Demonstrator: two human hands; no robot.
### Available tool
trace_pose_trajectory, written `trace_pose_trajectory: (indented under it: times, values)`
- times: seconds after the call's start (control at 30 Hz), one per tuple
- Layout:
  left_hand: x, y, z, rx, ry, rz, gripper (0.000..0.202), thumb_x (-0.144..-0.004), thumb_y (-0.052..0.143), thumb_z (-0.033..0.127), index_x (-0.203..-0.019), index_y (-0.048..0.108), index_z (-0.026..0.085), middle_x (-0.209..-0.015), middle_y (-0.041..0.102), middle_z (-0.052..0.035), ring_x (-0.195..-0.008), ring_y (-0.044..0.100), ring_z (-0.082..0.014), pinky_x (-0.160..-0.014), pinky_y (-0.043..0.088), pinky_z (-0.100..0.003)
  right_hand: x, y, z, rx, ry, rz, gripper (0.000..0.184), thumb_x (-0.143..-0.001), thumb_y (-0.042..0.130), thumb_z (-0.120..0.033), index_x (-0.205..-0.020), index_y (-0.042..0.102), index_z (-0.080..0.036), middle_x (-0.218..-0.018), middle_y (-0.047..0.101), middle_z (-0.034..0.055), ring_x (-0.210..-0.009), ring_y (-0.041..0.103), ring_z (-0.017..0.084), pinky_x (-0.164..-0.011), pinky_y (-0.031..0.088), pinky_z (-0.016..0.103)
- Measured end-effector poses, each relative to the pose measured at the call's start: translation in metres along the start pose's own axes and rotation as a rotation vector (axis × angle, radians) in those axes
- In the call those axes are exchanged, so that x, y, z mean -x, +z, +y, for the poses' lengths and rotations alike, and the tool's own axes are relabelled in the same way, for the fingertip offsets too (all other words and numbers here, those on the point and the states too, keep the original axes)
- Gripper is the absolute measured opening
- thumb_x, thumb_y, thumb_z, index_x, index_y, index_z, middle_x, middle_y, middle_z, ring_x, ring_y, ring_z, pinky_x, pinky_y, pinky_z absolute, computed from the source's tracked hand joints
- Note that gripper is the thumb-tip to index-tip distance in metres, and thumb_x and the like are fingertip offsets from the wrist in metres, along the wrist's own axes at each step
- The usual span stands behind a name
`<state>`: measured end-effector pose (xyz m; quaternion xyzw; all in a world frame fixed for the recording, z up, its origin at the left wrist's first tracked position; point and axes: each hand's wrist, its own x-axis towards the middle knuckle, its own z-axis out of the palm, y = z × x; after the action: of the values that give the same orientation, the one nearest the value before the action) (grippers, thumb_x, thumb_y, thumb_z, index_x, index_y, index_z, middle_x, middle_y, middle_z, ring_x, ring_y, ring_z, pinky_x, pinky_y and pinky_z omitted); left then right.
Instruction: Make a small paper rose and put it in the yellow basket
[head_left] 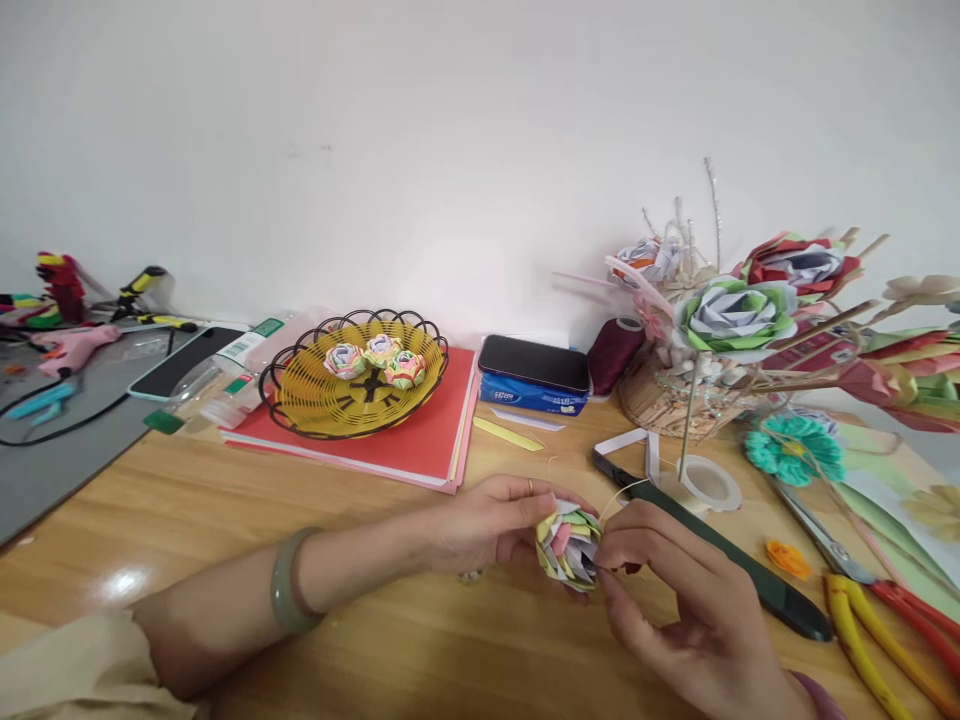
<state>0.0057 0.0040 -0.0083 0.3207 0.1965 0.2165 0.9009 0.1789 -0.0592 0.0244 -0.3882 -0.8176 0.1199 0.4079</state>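
My left hand (pixel 501 522) is closed around a folded paper flower (pixel 568 545) with pale green, yellow, pink and lilac petals. It holds the flower just above the wooden table, facing up toward me. The fingers of my right hand (pixel 675 600) pinch together at the flower's right side, against its petals. What lies between those fingertips is too small to make out. A thin pale strand (pixel 624 490) curves up beside the right knuckles. Under the left wrist, a small light object is mostly hidden.
A yellow basket (pixel 315 405) with three paper flowers stands on red paper (pixel 420 455). Behind are a phone (pixel 534 362) on a tissue pack and a thread spool (pixel 615 355). To the right are a stapler-like green tool (pixel 727 540), tape roll (pixel 712 484), scissors (pixel 840 550) and a flower arrangement (pixel 735 315).
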Motion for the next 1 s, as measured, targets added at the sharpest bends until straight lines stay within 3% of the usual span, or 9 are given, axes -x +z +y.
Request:
trace_pose_trajectory:
  times: [0.13,0.4,0.8,1.0]
  values:
    - [0.0001,-0.0020,0.0003,0.006,0.039,-0.027,0.037,-0.069,0.069,0.037,-0.100,0.065,0.016,-0.086,0.064,-0.0054,-0.072,0.061,-0.0102,-0.062,0.050,-0.019,0.0003,-0.0014,0.0018,-0.058,0.064,0.024,0.018,-0.079,0.051,-0.007,-0.091,0.053,-0.020,-0.077,0.055,0.0031,-0.065,0.052,0.013,-0.052,0.047,0.023]
    - [0.0006,-0.0026,0.0030,0.061,0.083,-0.031,0.039,-0.074,0.064,0.035,-0.108,0.061,0.016,-0.091,0.065,-0.0071,-0.071,0.062,-0.0104,-0.063,0.051,-0.020,0.0013,0.0005,0.0037,-0.001,0.080,0.063,0.022,-0.077,0.054,-0.007,-0.094,0.052,-0.020,-0.078,0.051,0.0022,-0.064,0.048,0.013,-0.052,0.045,0.024]
    - [-0.0016,-0.0042,0.0003,0.004,0.057,-0.020,0.033,-0.074,0.065,0.030,-0.104,0.063,0.016,-0.086,0.063,-0.0055,-0.070,0.061,-0.0098,-0.060,0.052,-0.019,-0.0001,0.0026,0.0039,0.046,0.069,0.039,0.016,-0.077,0.056,-0.006,-0.084,0.054,-0.020,-0.073,0.055,0.0011,-0.064,0.053,0.012,-0.053,0.046,0.022]
    - [-0.0029,-0.0037,0.0005,-0.080,0.006,-0.010,0.037,-0.068,0.068,0.038,-0.100,0.064,0.018,-0.081,0.062,-0.0042,-0.065,0.062,-0.0121,-0.053,0.054,-0.023,-0.0028,0.0008,0.0010,0.006,0.141,-0.022,0.012,-0.079,0.054,-0.009,-0.077,0.054,-0.020,-0.068,0.054,-0.0006,-0.057,0.053,0.010,-0.049,0.044,0.020]
